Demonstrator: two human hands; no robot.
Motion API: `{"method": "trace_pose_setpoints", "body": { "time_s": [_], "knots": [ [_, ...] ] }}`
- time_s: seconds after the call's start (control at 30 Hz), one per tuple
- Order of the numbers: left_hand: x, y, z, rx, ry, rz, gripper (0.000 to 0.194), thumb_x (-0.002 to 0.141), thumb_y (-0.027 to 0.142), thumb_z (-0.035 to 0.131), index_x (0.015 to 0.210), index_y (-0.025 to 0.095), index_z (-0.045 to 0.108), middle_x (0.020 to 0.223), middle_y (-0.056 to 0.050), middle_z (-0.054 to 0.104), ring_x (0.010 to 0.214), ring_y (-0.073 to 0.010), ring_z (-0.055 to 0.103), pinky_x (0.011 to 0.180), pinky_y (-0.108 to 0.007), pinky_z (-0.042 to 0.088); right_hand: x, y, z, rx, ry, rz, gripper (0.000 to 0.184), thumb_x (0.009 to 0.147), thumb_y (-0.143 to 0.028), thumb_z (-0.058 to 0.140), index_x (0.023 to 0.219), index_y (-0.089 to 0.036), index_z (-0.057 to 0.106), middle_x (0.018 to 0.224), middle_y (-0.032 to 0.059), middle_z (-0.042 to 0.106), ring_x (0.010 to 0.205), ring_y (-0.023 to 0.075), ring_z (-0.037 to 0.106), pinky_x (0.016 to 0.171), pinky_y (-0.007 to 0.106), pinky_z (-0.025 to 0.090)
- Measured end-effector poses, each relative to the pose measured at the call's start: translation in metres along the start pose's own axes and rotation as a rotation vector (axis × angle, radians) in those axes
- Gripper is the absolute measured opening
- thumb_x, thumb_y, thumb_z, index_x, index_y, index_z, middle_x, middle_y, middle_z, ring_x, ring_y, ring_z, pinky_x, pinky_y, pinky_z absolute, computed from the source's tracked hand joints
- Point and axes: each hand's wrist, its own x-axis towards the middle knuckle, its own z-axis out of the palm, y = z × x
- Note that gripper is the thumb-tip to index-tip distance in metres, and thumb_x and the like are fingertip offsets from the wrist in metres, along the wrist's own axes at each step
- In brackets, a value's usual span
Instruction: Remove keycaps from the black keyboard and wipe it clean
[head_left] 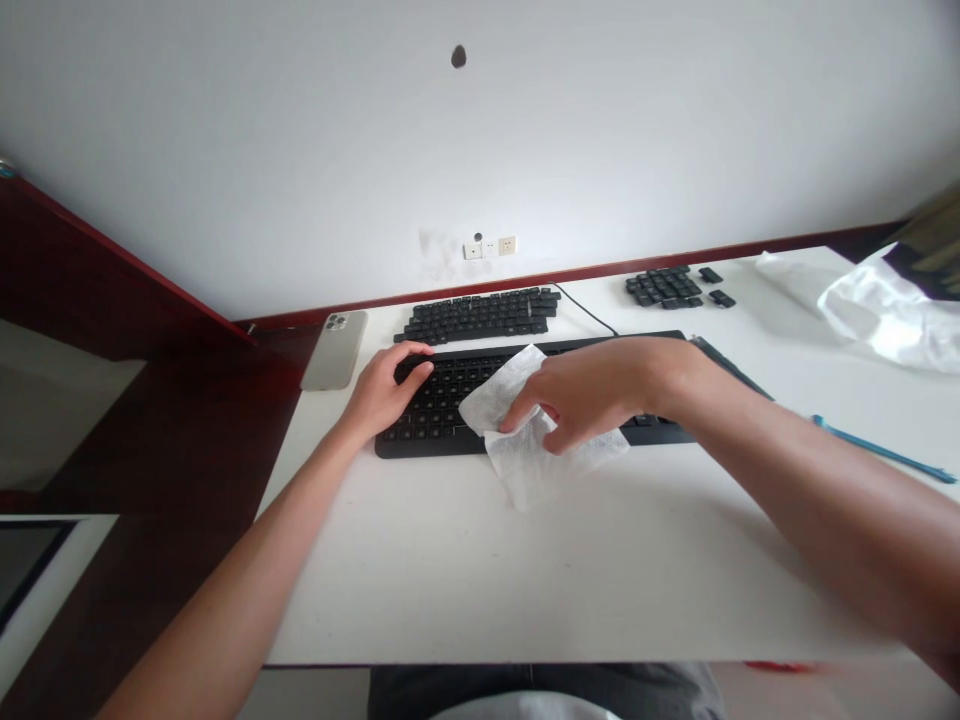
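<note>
White wet wipe (525,465) bunched under right hand (592,395), on black keyboard (427,425). Left hand (386,385) loosely curved on board, holding nothing. Keycaps (480,315) off, laid behind board; second batch (664,287) further right. Switches bare where visible.

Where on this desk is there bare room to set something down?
Bare white desk runs between the black keyboard and the near edge. It's crowded behind the keyboard, where the loose keycaps and phone sit.
</note>
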Motion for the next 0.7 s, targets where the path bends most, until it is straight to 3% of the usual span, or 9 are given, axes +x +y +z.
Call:
{"method": "trace_pose_setpoints", "body": {
  "time_s": [0.33, 0.7],
  "knots": [
    [0.0001, -0.0009, 0.0000, -0.010, -0.007, 0.006, 0.036, 0.103, 0.055, 0.054, 0.122, 0.028, 0.070, 0.133, -0.003, 0.072, 0.127, -0.0288, 0.064, 0.113, -0.043, 0.047, 0.0027, -0.0020, 0.0049, 0.005, 0.016, -0.042, 0.073, 0.085, -0.032, 0.071, 0.156, -0.042, 0.055, 0.139, 0.0072, 0.071, 0.104, 0.0328, 0.073, 0.086, 0.043, 0.054],
    [-0.0007, -0.0011, -0.0003, -0.016, -0.002, 0.017, 0.036, 0.104, 0.055, 0.054, 0.122, 0.028, 0.069, 0.133, -0.003, 0.072, 0.127, -0.0289, 0.064, 0.113, -0.044, 0.047, -0.0011, 0.0021, 0.0017, 0.012, 0.008, 0.018, 0.067, 0.085, -0.034, 0.070, 0.151, -0.043, 0.061, 0.126, 0.0067, 0.076, 0.094, 0.0308, 0.074, 0.074, 0.039, 0.053]
  ]
}}
